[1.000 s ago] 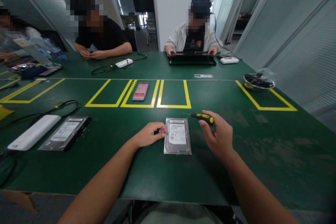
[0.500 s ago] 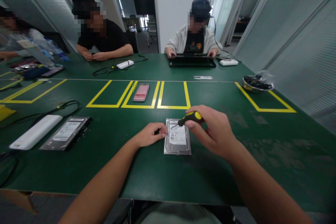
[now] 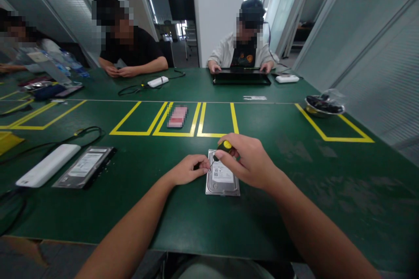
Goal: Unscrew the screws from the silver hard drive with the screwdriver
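A silver hard drive (image 3: pixel 223 182) with a white label lies flat on the green table (image 3: pixel 294 209) in front of me. My left hand (image 3: pixel 189 169) rests on the table with its fingertips against the drive's left edge, steadying it. My right hand (image 3: pixel 246 160) grips a small screwdriver (image 3: pixel 223 147) with a black and yellow handle. Its tip points down at the drive's upper left corner, close to my left fingertips. My right hand covers the drive's upper right part.
A second hard drive (image 3: pixel 85 166) and a white box (image 3: pixel 47 171) with a black cable lie at the left. Yellow taped rectangles (image 3: pixel 216 124) mark the table's middle. A metal bowl (image 3: pixel 324 106) sits at the right. Across the table, people sit; one works at a black tray (image 3: pixel 241 77).
My right hand has carried the screwdriver left from beside the drive to over it and tipped its point down onto the upper left corner. My left hand has stayed put.
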Action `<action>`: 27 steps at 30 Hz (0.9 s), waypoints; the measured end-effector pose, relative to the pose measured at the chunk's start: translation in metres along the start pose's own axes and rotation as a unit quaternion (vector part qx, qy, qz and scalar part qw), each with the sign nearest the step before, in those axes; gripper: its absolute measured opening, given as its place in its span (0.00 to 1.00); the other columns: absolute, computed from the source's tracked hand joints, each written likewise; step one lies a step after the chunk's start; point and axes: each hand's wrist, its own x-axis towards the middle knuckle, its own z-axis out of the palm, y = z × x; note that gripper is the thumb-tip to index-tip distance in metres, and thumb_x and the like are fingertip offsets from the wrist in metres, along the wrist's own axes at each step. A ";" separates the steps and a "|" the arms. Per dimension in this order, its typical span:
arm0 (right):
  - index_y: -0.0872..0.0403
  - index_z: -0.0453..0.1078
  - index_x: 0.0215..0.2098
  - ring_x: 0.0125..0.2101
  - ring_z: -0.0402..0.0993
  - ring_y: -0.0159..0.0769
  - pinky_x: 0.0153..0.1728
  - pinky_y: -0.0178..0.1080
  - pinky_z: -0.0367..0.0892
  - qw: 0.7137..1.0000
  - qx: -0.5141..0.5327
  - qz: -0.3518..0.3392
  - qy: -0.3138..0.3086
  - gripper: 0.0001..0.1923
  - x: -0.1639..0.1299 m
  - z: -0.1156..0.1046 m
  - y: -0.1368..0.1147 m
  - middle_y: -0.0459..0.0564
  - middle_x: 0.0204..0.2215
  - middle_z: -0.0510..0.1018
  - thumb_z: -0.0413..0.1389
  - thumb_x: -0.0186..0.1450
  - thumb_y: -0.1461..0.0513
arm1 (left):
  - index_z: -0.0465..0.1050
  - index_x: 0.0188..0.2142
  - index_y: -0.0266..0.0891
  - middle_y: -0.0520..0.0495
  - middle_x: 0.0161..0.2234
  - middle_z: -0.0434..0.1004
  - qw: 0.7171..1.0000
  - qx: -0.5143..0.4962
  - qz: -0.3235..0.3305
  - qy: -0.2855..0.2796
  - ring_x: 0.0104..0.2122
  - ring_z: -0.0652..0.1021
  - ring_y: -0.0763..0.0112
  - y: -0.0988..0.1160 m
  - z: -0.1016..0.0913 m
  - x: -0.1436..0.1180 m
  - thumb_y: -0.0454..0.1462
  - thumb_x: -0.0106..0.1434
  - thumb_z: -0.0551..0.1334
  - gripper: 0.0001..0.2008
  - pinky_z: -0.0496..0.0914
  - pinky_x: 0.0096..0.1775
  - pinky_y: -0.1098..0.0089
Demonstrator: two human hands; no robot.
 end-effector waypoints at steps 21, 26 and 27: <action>0.56 0.69 0.41 0.28 0.67 0.31 0.31 0.34 0.59 0.999 0.028 0.021 -0.018 0.12 0.001 0.030 0.022 0.46 0.29 0.73 0.51 0.70 0.55 | 0.70 0.35 0.36 0.52 0.30 0.69 1.000 -0.006 -0.010 -0.002 0.31 0.70 0.72 0.003 0.000 0.000 0.38 0.64 0.60 0.07 0.64 0.35 0.72; 0.56 0.69 0.41 0.27 0.67 0.31 0.31 0.34 0.59 0.999 0.034 0.025 -0.017 0.13 0.001 0.031 0.023 0.46 0.28 0.72 0.51 0.70 0.55 | 0.70 0.34 0.36 0.52 0.30 0.69 1.000 -0.003 -0.014 -0.003 0.31 0.69 0.72 0.005 -0.001 0.001 0.38 0.64 0.60 0.06 0.64 0.35 0.72; 0.56 0.69 0.41 0.27 0.67 0.31 0.31 0.34 0.59 0.999 0.035 0.027 -0.018 0.13 0.002 0.031 0.023 0.46 0.28 0.73 0.51 0.70 0.55 | 0.69 0.34 0.36 0.52 0.29 0.69 1.000 -0.003 -0.015 -0.005 0.31 0.69 0.72 0.006 -0.001 0.001 0.38 0.64 0.59 0.07 0.64 0.35 0.72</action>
